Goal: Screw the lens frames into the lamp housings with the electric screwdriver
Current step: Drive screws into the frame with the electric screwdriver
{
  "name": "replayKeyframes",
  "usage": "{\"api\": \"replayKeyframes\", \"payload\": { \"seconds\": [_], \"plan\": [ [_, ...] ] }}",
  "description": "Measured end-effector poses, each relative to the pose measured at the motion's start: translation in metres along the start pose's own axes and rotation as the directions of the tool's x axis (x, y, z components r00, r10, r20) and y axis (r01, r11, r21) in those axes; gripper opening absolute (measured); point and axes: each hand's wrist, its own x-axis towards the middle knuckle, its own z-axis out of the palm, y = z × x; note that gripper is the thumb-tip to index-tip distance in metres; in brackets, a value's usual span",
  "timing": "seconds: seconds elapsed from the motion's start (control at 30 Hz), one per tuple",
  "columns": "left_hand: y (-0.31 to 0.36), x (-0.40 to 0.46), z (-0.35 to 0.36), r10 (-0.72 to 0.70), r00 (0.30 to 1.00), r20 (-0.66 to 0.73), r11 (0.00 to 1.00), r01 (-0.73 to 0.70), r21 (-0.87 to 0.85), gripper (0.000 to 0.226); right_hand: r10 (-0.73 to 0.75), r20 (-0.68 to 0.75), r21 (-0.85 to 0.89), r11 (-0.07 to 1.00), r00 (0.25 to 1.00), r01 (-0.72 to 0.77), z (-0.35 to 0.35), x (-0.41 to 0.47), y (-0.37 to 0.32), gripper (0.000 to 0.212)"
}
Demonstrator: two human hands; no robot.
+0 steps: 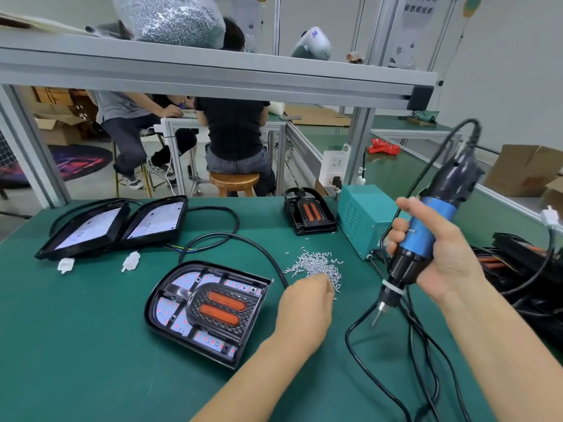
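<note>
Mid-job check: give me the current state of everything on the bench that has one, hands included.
right hand: grips the electric screwdriver, bit down, off the mat.
left hand: at the screw pile; fingers hidden.
near lamp housing: face up, lens frame seated inside.
two housings at back left: open, no frame fitted.
far lamp unit: frame fitted, lying flat.
bag of screws: on the shelf.

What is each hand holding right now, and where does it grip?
The right hand grips the electric screwdriver round its blue body. The left hand reaches into the screw pile; whether it holds one cannot be told.
</note>
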Motion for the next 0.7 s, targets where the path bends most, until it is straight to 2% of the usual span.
{"api": "replayKeyframes", "payload": {
  "seconds": [0.07,0.13,0.2,0.27,0.37,0.53,0.7],
  "plan": [
    [0.001,-0.002,-0.023,-0.048,0.997,-0.062,0.968,0.031,-0.248,0.017,-0.074,-0.003,0.064,0.995,0.997,0.074,0.005,-0.001,-0.001,0.025],
    [-0.005,-0.005,-0.048,-0.094,0.994,-0.054,0.888,0.059,-0.455,0.022,-0.126,-0.002,0.149,0.981,0.992,0.125,0.012,-0.001,0.001,0.019],
    [-0.015,-0.006,-0.073,-0.148,0.989,-0.020,0.760,0.101,-0.642,0.020,-0.171,-0.012,0.246,0.954,0.985,0.169,0.023,-0.001,0.004,0.017],
    [-0.027,-0.009,-0.094,-0.205,0.979,0.016,0.622,0.143,-0.770,0.018,-0.207,-0.028,0.339,0.918,0.978,0.204,0.037,-0.001,0.009,0.024],
    [-0.042,-0.018,-0.113,-0.285,0.956,0.066,0.462,0.197,-0.865,0.019,-0.234,-0.052,0.423,0.876,0.971,0.233,0.060,-0.003,0.019,0.036],
    [-0.054,-0.032,-0.119,-0.366,0.918,0.150,0.259,0.255,-0.932,0.013,-0.242,0.000,0.514,0.832,0.970,0.208,0.093,-0.006,0.041,0.025],
    [-0.060,-0.041,-0.117,-0.395,0.899,0.189,0.137,0.261,-0.956,0.015,-0.265,0.027,0.527,0.823,0.964,0.211,0.116,-0.009,0.052,0.024]
  ]
}}
